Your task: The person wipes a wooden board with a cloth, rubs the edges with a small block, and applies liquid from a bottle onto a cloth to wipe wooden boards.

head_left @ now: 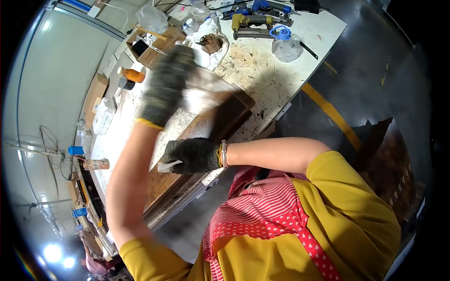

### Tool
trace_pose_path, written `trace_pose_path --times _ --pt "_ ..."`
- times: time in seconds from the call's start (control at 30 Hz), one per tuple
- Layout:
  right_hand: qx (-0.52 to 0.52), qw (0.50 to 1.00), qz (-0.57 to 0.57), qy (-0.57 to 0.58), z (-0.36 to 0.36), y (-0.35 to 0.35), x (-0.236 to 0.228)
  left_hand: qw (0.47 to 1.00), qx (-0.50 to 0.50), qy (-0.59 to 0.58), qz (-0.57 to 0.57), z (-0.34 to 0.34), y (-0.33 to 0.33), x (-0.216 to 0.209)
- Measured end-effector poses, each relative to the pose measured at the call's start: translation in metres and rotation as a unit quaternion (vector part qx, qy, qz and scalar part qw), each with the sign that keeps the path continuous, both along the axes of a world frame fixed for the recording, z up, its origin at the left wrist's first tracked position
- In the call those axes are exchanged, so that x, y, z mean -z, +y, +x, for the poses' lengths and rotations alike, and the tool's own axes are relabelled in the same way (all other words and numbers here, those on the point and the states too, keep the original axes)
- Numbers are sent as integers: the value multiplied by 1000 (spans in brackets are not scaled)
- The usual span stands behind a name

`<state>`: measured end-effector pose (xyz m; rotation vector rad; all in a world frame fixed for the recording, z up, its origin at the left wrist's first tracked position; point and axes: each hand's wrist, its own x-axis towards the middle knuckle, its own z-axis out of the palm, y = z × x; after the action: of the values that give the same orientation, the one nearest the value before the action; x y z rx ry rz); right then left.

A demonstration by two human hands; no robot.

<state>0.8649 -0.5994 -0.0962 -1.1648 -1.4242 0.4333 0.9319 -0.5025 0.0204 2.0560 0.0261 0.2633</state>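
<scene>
My left hand, in a dark grey knitted glove with a yellow cuff, is smeared by motion above a brown wooden panel. From it a blurred white cloth spreads to the right over the panel's far part. My right hand, gloved alike, is closed above the panel's near part. A small white flat piece sticks out of its fingers on the left; its kind is too hidden to make out. The panel lies slantwise along the right edge of the worktable.
At the back lie a yellow-and-black nail gun and blue power tools. A clear jug with blue cap stands near the table's right edge. A cardboard box, a crumpled white rag and an orange bottle are at the back left.
</scene>
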Motion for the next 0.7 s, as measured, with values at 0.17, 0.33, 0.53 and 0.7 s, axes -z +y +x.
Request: trace_pose_path --times 0.17,0.33,0.53,0.7 --pt "66 995 65 -24 -9 2 4 856 273 44 436 12 -56 58" --pt "13 999 -26 -20 -6 7 4 797 324 -19 510 39 -41 77" --pt "5 999 -38 14 -6 8 6 970 59 120 205 71 -17 62" --pt "56 998 8 2 -7 4 5 837 216 10 503 30 -61 54"
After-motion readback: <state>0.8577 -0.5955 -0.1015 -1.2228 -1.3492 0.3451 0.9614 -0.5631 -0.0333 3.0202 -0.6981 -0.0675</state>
